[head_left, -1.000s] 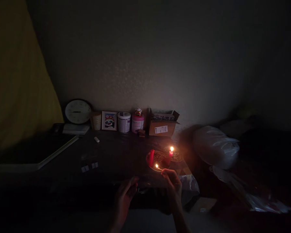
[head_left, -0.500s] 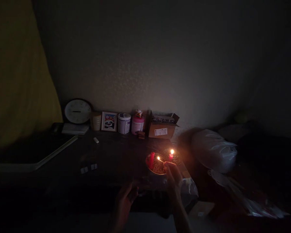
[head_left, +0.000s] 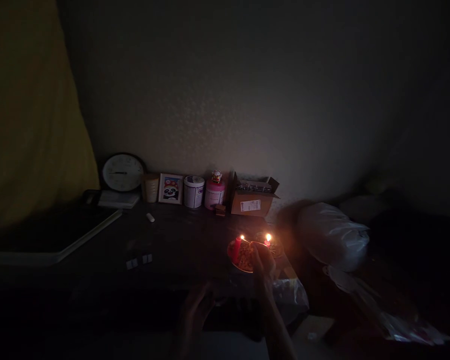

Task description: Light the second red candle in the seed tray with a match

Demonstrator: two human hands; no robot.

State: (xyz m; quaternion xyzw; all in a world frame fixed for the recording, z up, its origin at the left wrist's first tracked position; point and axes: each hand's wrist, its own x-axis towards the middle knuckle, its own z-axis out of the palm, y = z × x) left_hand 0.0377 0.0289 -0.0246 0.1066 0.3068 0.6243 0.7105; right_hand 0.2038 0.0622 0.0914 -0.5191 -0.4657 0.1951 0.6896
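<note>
My right hand [head_left: 263, 262] is closed in a pinch on a burning match [head_left: 246, 241]. The match flame is at the top of a red candle [head_left: 236, 251], which stands upright in a shallow dish [head_left: 243, 270] of loose, crumbly-looking material. Whether the wick has caught, I cannot tell. Behind my right fingers a second, shorter red candle [head_left: 267, 243] burns in another dish [head_left: 279, 252]. My left hand [head_left: 195, 307] hangs in shadow near the table's front edge. Its thumb and fingers look apart, and I see nothing held in them.
Along the wall stand a clock [head_left: 123, 172], a framed panda picture [head_left: 170, 189], a white tin [head_left: 193, 192], a pink tin [head_left: 214, 195] and an open cardboard box [head_left: 252, 202]. A plastic bag [head_left: 332, 235] lies at right. Small white blocks [head_left: 138, 261] lie on the dark table [head_left: 187, 245].
My right hand has brought the match flame up and left, from beside the left candle to its top. My left hand stays low and looks dimmer. The view has shifted slightly.
</note>
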